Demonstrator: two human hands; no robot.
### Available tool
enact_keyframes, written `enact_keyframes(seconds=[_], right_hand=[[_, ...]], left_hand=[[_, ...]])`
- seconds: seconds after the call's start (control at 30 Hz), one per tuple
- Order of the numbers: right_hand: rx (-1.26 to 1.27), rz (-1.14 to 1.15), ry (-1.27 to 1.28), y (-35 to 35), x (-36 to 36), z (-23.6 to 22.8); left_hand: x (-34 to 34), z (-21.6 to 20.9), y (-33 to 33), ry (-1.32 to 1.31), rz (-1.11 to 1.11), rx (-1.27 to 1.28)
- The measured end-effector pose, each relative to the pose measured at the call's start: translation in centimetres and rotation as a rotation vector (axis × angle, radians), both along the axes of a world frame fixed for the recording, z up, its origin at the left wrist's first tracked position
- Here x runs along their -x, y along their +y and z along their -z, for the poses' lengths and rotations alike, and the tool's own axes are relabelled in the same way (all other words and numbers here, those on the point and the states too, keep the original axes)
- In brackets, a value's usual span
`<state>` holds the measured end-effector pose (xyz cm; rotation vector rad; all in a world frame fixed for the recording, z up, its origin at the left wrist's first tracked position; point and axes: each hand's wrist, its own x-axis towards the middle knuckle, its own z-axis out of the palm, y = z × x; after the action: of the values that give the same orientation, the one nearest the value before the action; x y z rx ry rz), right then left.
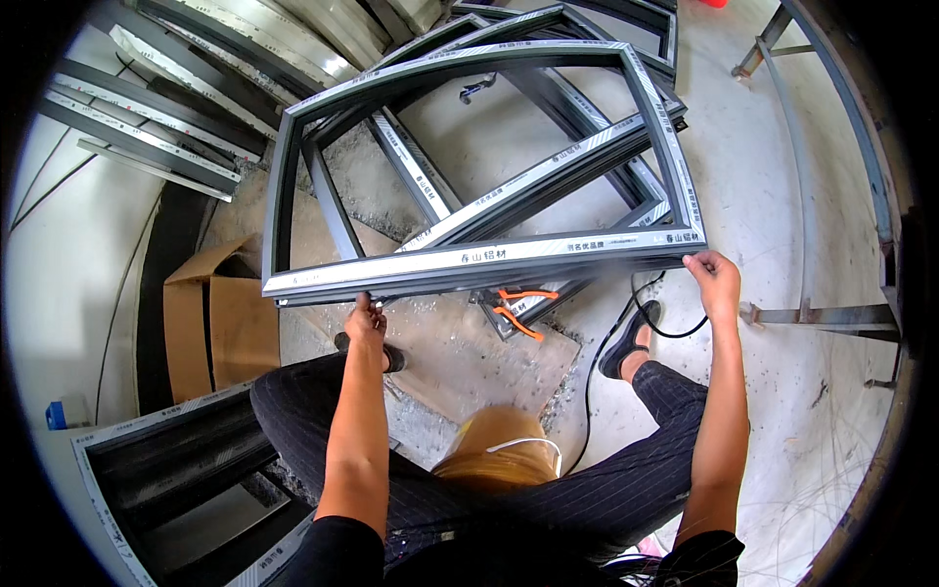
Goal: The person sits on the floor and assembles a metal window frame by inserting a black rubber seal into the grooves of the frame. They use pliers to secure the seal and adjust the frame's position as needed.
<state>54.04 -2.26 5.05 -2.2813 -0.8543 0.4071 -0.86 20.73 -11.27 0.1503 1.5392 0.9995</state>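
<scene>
A dark grey window frame (484, 256), covered with white printed protective film, is tilted up in front of me. My left hand (366, 321) is closed with curled fingers at its near edge, toward the left end. At the near right corner, my right hand (712, 284) pinches the same edge. A thin black cord or strip (590, 401) loops below the right hand and trails along the floor; whether either hand also holds it, I cannot tell. Orange-handled pliers (523, 313) show just under the frame.
More frames (421, 176) lie crossed beneath and beyond. Metal profiles (161, 122) are stacked at far left, above a cardboard box (235, 333). Another frame (108, 509) is at lower left. A yellowish bucket (499, 440) stands between my legs; a metal rack (831, 315) is at right.
</scene>
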Motion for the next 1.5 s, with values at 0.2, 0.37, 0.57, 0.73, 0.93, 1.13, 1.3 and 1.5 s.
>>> enact_keyframes(seconds=[0.2,0.37,0.57,0.73,0.93,1.13,1.3,1.5], right_hand=[[-0.038,-0.03,0.026,-0.6,-0.5,0.6],[-0.002,-0.032,-0.008,-0.1,-0.1,0.6],[0.018,-0.024,0.0,0.3,0.1,0.0],[0.037,-0.036,-0.006,0.3,0.3,-0.2],[0.036,-0.087,0.047,-0.8,-0.8,0.8],[0.023,-0.098,0.147,-2.1,-1.8,1.6],[0.055,-0.117,0.066,-2.6,-1.3,1.2],[0.097,-0.113,-0.006,-2.1,-0.5,-0.2]], left_hand=[[-0.4,0.2,-1.5,-0.305,0.221,-0.034],[-2.4,0.4,-1.7,-0.139,0.149,-0.045],[-5.5,-3.2,-3.6,-0.183,0.176,-0.041],[-5.1,-0.3,-2.0,-0.187,0.045,0.022],[-10.3,-0.8,-4.6,-0.486,0.208,0.081],[-18.8,-2.6,-7.5,-0.428,0.296,0.089],[-20.6,-2.0,-8.1,-0.395,0.335,0.074],[-21.4,-1.9,-9.1,-0.461,0.34,0.043]])
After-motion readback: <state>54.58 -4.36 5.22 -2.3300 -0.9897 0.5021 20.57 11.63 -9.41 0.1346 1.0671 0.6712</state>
